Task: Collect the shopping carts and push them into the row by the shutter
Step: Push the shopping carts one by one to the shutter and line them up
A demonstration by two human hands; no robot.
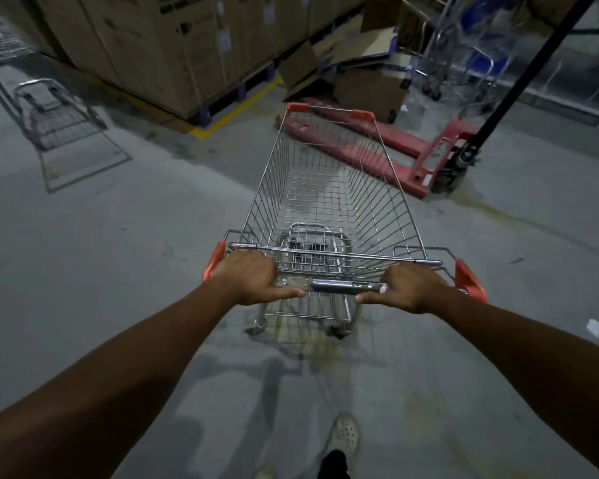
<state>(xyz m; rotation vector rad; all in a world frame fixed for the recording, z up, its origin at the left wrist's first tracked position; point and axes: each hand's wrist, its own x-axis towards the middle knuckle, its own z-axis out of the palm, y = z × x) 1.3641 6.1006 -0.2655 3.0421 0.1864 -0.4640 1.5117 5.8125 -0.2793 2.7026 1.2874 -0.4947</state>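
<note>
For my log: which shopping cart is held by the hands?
The centre cart with orange corners: left hand and right hand grip its handle. The grey cart at far left stands untouched.

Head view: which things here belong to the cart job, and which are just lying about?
Job: cart, held at its handle by left hand and right hand; second cart, standing apart at left.
Lying about: pallet jack ahead of the cart; stacked boxes; loose cardboard; paper scrap on the floor.
</note>
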